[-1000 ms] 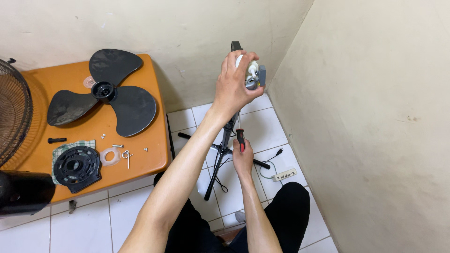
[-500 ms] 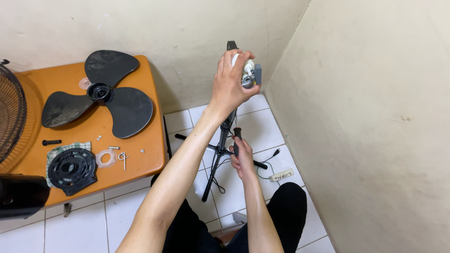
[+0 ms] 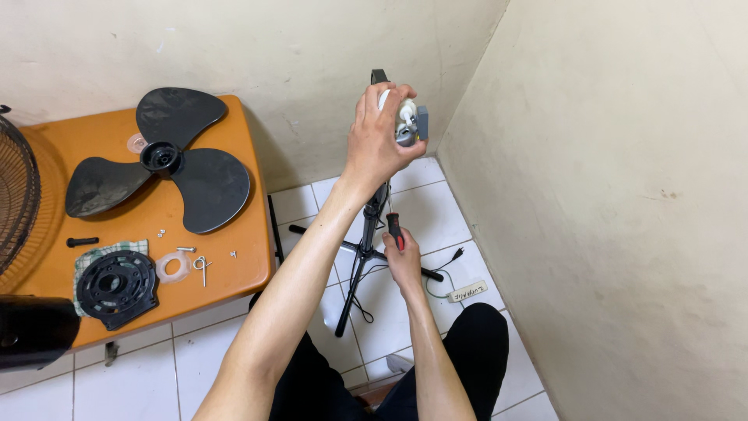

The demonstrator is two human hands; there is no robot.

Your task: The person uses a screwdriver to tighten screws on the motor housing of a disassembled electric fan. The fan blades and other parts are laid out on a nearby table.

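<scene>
My left hand (image 3: pixel 378 140) is raised and wrapped around a small grey and white fan motor (image 3: pixel 411 125) at the top of a black fan stand (image 3: pixel 354 273). The stand rises from the tiled floor in the corner of the room. Lower down, beside the pole, my right hand (image 3: pixel 403 265) grips a screwdriver with a red and black handle (image 3: pixel 395 228), its tip pointing up toward the motor. The shaft and tip are hidden behind the pole and my left wrist.
An orange table (image 3: pixel 241 249) on the left carries a black three-blade fan propeller (image 3: pixel 160 160), a black round plate (image 3: pixel 117 284), a clear ring, a pin and small screws. A wire grille (image 3: pixel 15 187) and a black housing (image 3: pixel 31 331) are at the left edge. A white power strip (image 3: pixel 467 291) lies by the right wall.
Both hands keep their holds on the motor and the screwdriver. Only the view has shifted a little; nothing on the table has moved.
</scene>
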